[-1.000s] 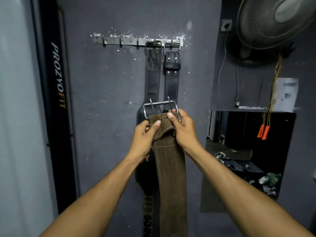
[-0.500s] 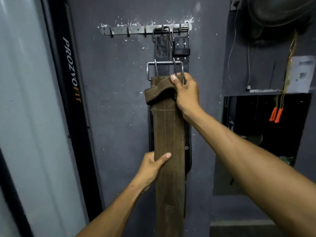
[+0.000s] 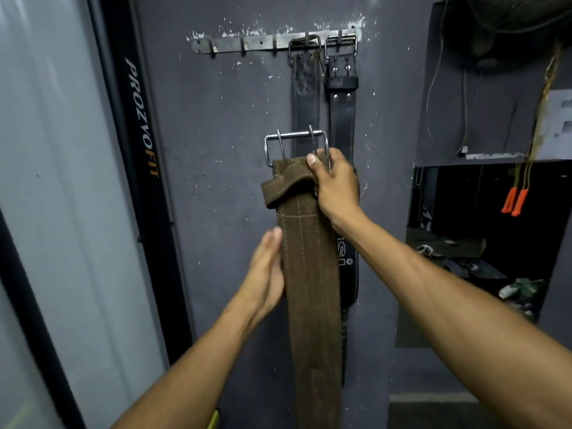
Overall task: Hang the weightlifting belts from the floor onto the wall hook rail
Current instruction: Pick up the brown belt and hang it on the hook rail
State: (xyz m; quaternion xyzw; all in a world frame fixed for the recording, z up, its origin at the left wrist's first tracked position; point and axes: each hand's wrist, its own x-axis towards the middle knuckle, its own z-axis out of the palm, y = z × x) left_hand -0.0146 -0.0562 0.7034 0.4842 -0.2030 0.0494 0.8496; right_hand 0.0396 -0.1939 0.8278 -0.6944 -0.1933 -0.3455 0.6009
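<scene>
Below the wall hook rail, the right hand grips the brown belt beside its buckle. Left hand lies flat, fingers straight, against the strap's left edge. Two black belts hang hooked behind.

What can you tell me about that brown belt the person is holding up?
The brown belt is a wide strap of suede-like material with pale stitching along its length. It hangs upright before the wall, its lower end out of frame. At the top sits a silver two-prong buckle, with the strap's end folded over below it. The right hand grips the top by the buckle; the left hand rests flat against its left edge. It is not yet on the hook rail.
</scene>
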